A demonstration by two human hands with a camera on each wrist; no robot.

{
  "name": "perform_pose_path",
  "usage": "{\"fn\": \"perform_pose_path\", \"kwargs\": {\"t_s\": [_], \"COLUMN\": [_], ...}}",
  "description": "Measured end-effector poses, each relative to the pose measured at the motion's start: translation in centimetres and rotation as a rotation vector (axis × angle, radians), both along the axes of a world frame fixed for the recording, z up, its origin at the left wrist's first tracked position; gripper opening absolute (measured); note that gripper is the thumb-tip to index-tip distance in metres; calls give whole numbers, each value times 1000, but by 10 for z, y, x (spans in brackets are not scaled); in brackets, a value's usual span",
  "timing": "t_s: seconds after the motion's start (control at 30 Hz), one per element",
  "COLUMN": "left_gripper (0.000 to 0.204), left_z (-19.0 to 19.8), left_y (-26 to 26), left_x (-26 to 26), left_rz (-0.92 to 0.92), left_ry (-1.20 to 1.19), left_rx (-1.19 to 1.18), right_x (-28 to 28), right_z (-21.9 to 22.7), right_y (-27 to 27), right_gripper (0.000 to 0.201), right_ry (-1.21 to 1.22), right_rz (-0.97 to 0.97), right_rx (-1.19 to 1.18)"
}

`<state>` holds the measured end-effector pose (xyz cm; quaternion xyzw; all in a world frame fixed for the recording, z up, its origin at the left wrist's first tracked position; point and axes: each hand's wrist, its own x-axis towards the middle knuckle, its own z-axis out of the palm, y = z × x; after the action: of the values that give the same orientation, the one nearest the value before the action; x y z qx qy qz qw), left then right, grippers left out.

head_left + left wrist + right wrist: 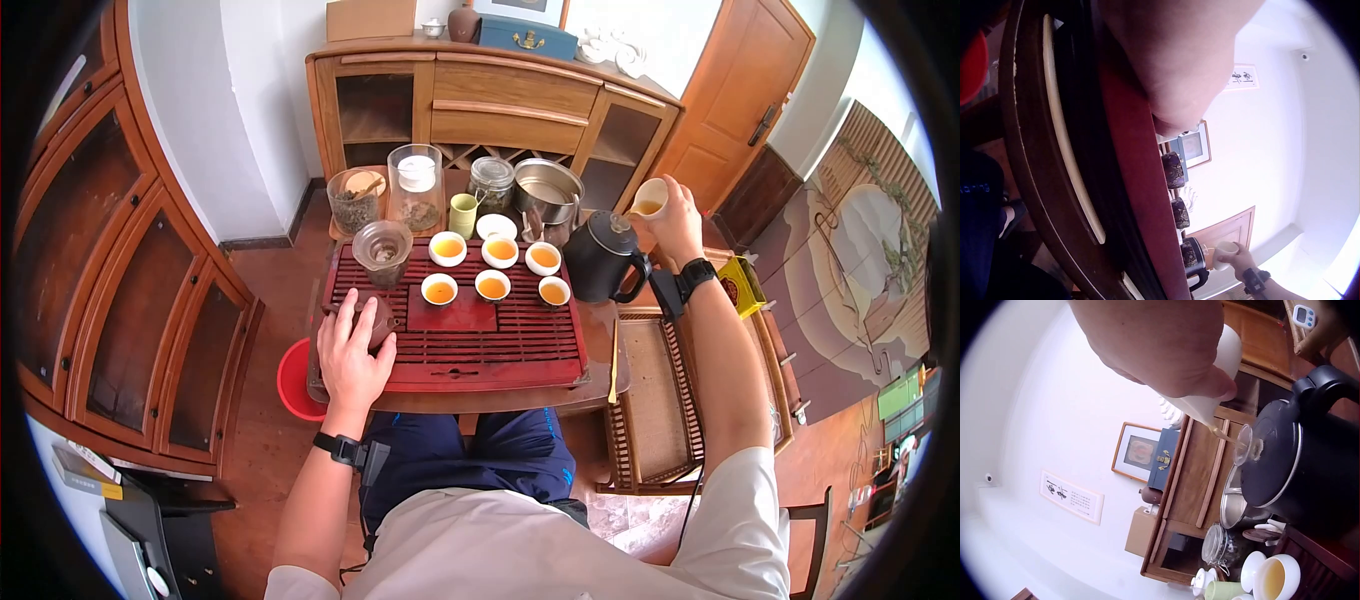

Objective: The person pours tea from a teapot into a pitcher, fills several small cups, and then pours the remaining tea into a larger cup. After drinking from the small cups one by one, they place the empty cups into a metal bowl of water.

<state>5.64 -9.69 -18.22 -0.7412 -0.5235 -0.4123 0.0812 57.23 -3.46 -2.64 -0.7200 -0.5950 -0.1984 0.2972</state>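
My right hand (677, 222) holds a white pitcher (650, 197) up beside the black kettle (597, 262). The pitcher is tilted, and a thin stream of tea (1222, 434) leaves its lip, overlapping the clear knob (1243, 444) of the kettle lid in the right wrist view. My left hand (350, 355) rests on a brown teapot (381, 322) at the left of the slatted red tea tray (450, 375), fingers extended over it and thumb along its near side. Several small white cups of amber tea, one a teacup (492, 286), stand in two rows on the tray.
A glass strainer cup (382, 250) stands behind the teapot. Glass jars, a green cup (463, 214) and a metal pot (548, 190) line the far side. A rattan side table (655, 400) adjoins on the right; a red bucket (297, 380) sits at the left below.
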Motion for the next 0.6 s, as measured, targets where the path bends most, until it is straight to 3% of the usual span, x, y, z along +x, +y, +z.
{"fn": "perform_pose_path", "kwargs": {"t_s": [0.6], "left_gripper": [62], "left_z": [1], "left_y": [-2], "left_x": [1], "left_rz": [6], "left_ry": [2], "left_rx": [-35], "right_x": [5], "right_z": [16], "right_y": [-1], "right_gripper": [76], "right_ry": [-64], "right_rz": [6], "right_rx": [29]}}
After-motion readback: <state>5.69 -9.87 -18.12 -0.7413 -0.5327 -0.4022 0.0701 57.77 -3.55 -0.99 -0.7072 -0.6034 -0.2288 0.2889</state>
